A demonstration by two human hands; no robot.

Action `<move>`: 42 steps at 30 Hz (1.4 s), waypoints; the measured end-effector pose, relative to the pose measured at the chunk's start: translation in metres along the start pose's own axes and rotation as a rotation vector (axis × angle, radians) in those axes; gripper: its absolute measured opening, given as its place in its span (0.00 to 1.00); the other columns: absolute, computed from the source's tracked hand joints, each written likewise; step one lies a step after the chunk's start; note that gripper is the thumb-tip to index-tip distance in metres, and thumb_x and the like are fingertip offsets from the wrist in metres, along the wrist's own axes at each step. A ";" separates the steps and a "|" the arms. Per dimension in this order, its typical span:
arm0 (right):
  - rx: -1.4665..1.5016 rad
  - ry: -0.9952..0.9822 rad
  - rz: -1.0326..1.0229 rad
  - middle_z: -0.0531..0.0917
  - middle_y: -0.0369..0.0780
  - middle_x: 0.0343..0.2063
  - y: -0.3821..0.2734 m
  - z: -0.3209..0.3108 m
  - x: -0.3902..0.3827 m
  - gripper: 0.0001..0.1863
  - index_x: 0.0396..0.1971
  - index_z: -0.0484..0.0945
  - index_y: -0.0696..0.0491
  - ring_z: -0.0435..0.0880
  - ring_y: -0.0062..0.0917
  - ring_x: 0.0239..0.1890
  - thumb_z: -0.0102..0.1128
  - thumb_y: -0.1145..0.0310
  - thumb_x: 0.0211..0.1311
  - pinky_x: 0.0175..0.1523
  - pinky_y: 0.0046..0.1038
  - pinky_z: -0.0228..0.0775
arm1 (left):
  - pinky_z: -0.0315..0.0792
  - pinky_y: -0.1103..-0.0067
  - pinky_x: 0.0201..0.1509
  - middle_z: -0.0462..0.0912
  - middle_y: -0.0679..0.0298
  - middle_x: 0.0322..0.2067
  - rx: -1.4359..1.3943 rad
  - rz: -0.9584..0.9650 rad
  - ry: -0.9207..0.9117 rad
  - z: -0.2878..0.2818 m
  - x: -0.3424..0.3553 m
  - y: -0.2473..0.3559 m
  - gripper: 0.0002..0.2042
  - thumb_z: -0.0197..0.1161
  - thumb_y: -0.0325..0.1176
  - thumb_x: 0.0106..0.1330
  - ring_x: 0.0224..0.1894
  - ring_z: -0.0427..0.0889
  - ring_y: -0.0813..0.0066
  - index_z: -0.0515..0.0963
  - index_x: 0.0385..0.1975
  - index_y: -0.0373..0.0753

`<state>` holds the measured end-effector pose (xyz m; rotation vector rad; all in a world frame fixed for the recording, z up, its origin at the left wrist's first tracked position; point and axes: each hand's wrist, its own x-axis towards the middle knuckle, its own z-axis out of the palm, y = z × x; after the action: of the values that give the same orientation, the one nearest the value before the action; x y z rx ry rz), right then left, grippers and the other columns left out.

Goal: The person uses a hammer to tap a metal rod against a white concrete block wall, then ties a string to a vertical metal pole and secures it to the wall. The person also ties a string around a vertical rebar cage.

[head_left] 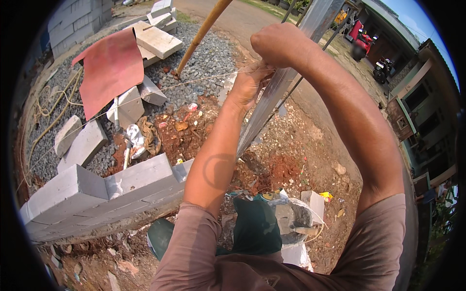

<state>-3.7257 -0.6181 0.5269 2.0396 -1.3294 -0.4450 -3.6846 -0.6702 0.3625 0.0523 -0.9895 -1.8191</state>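
Note:
A thin string (194,78) stretches from the lower left, above the block wall (138,180), to an upright grey post (264,106). Beside that post my left hand (248,86) is closed, its fingers pinching the string where it reaches the post. Just above it, my right hand (275,44) is curled into a fist against the post, back of the hand upward. Whatever its fingers hold is hidden. The wall is of light grey blocks, with a lower step at its right end.
A bucket (292,218) with a wooden-handled tool stands by my knees. Behind the wall are gravel (204,53), loose blocks (83,145), a red sheet (111,70) and a leaning bamboo pole (199,39). A thin dark rod (310,63) runs beside the post.

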 end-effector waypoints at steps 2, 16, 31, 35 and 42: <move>0.011 0.009 0.024 0.84 0.45 0.27 0.000 0.002 0.001 0.07 0.26 0.82 0.56 0.84 0.38 0.35 0.64 0.72 0.44 0.37 0.35 0.76 | 0.69 0.77 0.47 0.82 0.66 0.38 -0.004 0.020 0.011 0.003 0.000 -0.001 0.10 0.62 0.31 0.61 0.41 0.78 0.75 0.79 0.41 0.36; 1.090 0.300 0.154 0.79 0.35 0.21 0.017 -0.105 -0.041 0.14 0.38 0.81 0.56 0.71 0.15 0.21 0.60 0.62 0.57 0.27 0.16 0.62 | 0.69 0.82 0.33 0.80 0.68 0.26 0.050 -0.012 0.064 0.012 0.003 -0.005 0.04 0.61 0.31 0.60 0.26 0.76 0.80 0.77 0.31 0.39; 0.646 0.422 -0.012 0.84 0.46 0.29 0.023 -0.079 0.015 0.14 0.37 0.80 0.56 0.83 0.36 0.33 0.59 0.62 0.57 0.41 0.36 0.76 | 0.68 0.87 0.25 0.79 0.67 0.24 0.254 0.009 0.443 -0.008 0.032 -0.002 0.05 0.59 0.31 0.58 0.21 0.76 0.84 0.77 0.28 0.37; 1.052 0.805 0.051 0.84 0.43 0.30 0.053 -0.055 -0.083 0.12 0.40 0.81 0.55 0.83 0.30 0.34 0.59 0.67 0.58 0.42 0.31 0.75 | 0.69 0.86 0.24 0.79 0.65 0.22 0.450 0.005 0.458 -0.027 0.062 -0.010 0.06 0.57 0.30 0.57 0.21 0.77 0.84 0.77 0.25 0.35; 1.786 0.965 0.763 0.82 0.34 0.28 0.122 0.154 -0.126 0.15 0.36 0.79 0.56 0.79 0.15 0.25 0.55 0.58 0.64 0.34 0.19 0.72 | 0.63 0.84 0.22 0.79 0.64 0.18 0.667 0.033 0.437 -0.044 0.091 -0.010 0.07 0.56 0.29 0.57 0.18 0.74 0.82 0.77 0.22 0.33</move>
<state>-3.9542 -0.5894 0.4897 1.7950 -1.6666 2.4522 -3.7161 -0.7672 0.3620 0.7997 -1.2146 -1.2952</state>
